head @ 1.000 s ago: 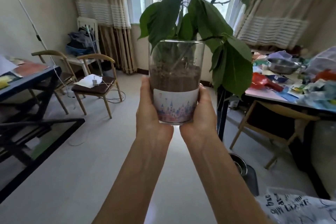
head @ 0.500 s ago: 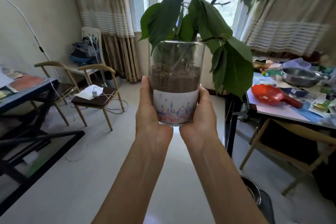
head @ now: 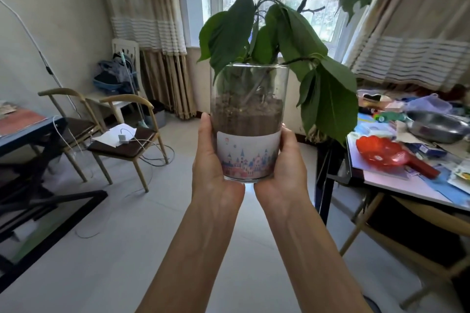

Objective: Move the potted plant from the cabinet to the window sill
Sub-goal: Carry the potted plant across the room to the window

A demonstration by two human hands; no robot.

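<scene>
The potted plant (head: 249, 119) is a clear glass jar half full of brown soil, with a castle-print band near its base and large drooping green leaves. I hold it upright in front of me at chest height. My left hand (head: 212, 165) cups its left side and my right hand (head: 284, 168) cups its right side. The window sill (head: 194, 48) runs below the bright window straight ahead, mostly hidden behind the leaves. The cabinet is not in view.
Two wooden chairs (head: 127, 140) with papers and a trailing cable stand left of the floor path. A dark table (head: 30, 132) is at far left. A cluttered table (head: 407, 180) with a red scoop (head: 389, 154) and metal bowl (head: 437, 126) stands right, a chair beneath it.
The view has advanced toward the window; the chairs and right table have drawn closer and shifted outward. Both hands keep the same grip on the jar.
</scene>
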